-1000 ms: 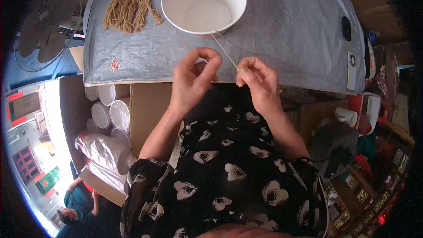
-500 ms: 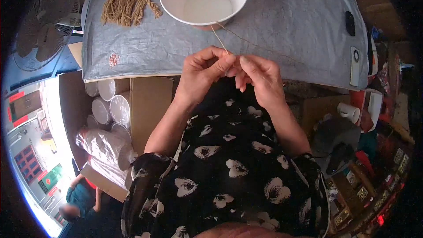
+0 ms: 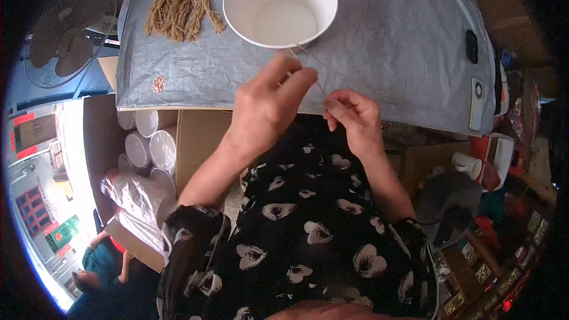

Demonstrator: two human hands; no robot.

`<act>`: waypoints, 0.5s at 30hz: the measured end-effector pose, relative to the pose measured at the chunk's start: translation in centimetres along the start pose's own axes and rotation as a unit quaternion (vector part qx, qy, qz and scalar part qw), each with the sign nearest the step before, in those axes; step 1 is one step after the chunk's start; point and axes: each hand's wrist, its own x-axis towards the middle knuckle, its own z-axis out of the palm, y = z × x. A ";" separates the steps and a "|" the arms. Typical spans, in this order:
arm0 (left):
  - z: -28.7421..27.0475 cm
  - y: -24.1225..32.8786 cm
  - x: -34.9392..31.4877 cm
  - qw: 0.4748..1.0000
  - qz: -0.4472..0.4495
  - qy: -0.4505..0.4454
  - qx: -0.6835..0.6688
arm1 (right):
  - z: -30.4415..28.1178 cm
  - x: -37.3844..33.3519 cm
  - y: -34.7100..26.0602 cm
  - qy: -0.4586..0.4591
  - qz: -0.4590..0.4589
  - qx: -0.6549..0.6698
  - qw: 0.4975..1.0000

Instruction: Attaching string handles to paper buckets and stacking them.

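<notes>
A thin tan string (image 3: 320,88) runs between my two hands at the near edge of the table. My left hand (image 3: 267,101) pinches it just below a large white paper tub (image 3: 246,0), and its fingertips are partly hidden. Lower and to the right, my right hand (image 3: 357,120) is closed with thumb and forefinger on the string's other part. Strands of the same string pass up to a hole near the tub's front rim. Up to the left of the tub lies a bundle of brown twisted cords (image 3: 184,6).
The grey-covered table (image 3: 409,47) carries a small pile of red and white bits (image 3: 159,83), a dark oblong object (image 3: 471,46) and a white device (image 3: 476,104). Below left, a cardboard box (image 3: 201,136) holds wrapped tubs. A fan (image 3: 68,35) stands left; another person (image 3: 104,266) is lower left.
My hands have moved apart: the left went up toward the tub, the right slightly down. The string between them is now exposed. The view has shifted a little.
</notes>
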 end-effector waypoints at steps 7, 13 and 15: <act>-0.1 -0.9 3.8 0.967 0.128 -0.065 0.210 | 0.2 -0.9 -1.3 0.013 -0.024 -0.049 0.998; -0.6 -1.5 4.9 0.974 0.129 -0.091 0.161 | 0.1 -1.0 -2.6 0.050 -0.128 -0.090 0.986; -0.6 -1.5 5.5 0.989 0.109 -0.102 0.012 | -0.3 -0.8 -3.4 0.059 -0.170 -0.143 0.973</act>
